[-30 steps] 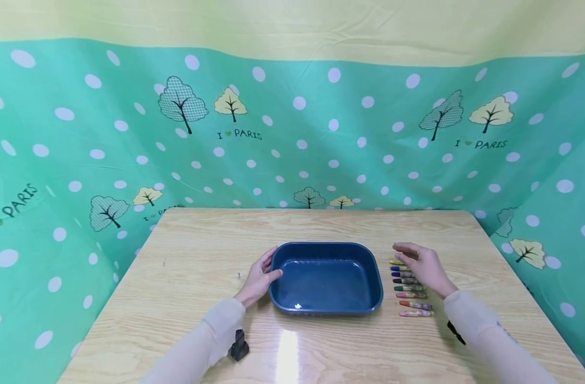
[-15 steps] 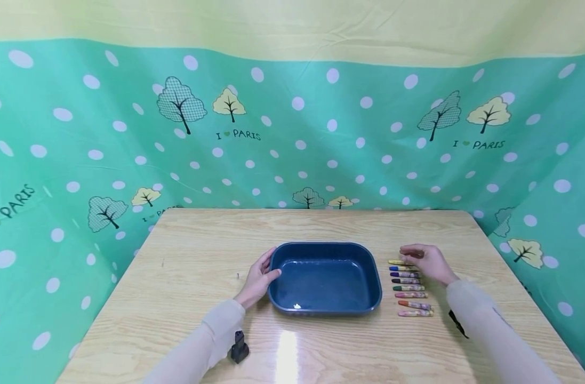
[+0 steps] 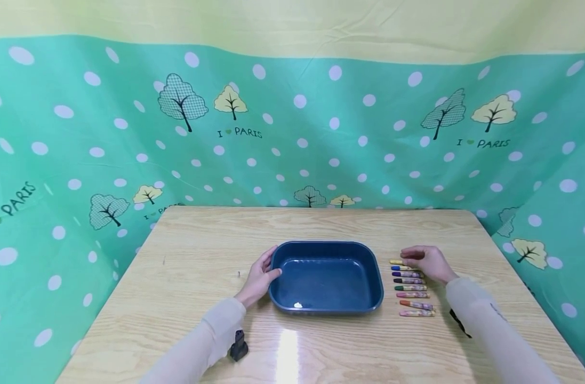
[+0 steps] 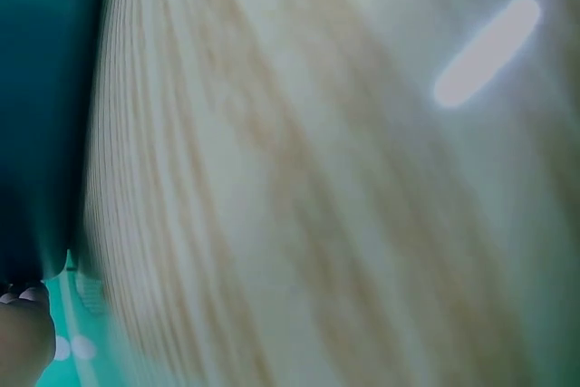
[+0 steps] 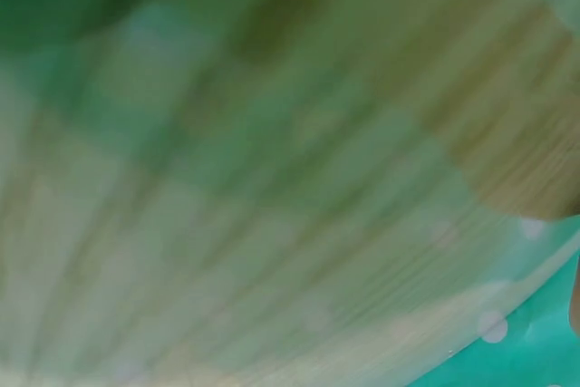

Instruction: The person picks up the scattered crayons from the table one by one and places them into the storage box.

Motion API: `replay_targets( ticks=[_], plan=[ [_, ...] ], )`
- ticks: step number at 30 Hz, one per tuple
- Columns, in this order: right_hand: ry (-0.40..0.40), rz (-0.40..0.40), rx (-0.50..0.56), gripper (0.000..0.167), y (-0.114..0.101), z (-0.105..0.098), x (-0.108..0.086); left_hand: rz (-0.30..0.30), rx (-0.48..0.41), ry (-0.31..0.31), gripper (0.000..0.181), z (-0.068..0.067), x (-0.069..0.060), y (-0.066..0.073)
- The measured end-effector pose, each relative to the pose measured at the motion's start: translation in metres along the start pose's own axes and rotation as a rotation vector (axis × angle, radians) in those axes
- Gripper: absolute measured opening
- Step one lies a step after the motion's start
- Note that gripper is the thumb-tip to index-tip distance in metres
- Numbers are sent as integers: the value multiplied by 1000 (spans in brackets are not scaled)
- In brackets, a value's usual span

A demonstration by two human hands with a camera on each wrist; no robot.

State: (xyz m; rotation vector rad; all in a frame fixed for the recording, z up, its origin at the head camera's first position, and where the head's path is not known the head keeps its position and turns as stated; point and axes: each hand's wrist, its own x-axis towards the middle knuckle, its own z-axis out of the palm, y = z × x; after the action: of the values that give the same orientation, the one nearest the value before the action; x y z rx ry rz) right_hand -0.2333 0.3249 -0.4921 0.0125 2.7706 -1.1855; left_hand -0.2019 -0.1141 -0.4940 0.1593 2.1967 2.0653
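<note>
A dark blue rectangular basin (image 3: 326,282) stands on the table. My left hand (image 3: 258,278) grips its left wall, thumb over the rim and fingers outside; in the left wrist view the basin's side (image 4: 41,115) and some fingers (image 4: 25,333) show at the edge. To the basin's right lies a column of crayons with patterned wrappers. The farthest is a yellow crayon (image 3: 396,262), its right end hidden under my right hand (image 3: 430,263), whose curled thumb and fingertips pinch it. Closest below it are a blue crayon (image 3: 399,268) and a purple crayon (image 3: 401,274).
Nearer me in the column lie a black crayon (image 3: 407,281), a green one (image 3: 411,288), a pink one (image 3: 413,295), an orange one (image 3: 417,305) and a light pink one (image 3: 417,313). A polka-dot curtain (image 3: 273,133) hangs behind the wooden table (image 3: 210,229).
My right hand has shifted right and down from above the crayons to the yellow crayon's right end. The left hand and the basin stay in place.
</note>
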Motion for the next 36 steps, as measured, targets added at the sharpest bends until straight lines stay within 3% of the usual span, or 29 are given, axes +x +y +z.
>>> replay_targets(
  ticks=[12,28,36],
  plan=[
    [-43,-52,-50,30,-1,-2,4,-12,23,3,62,1,0,2],
    [12,-19,-35,26,3,-1,-1,-24,28,11,61,3,1,1],
    [15,-63,-60,25,-5,-2,-4,-32,52,0,61,0,1,2]
  ],
)
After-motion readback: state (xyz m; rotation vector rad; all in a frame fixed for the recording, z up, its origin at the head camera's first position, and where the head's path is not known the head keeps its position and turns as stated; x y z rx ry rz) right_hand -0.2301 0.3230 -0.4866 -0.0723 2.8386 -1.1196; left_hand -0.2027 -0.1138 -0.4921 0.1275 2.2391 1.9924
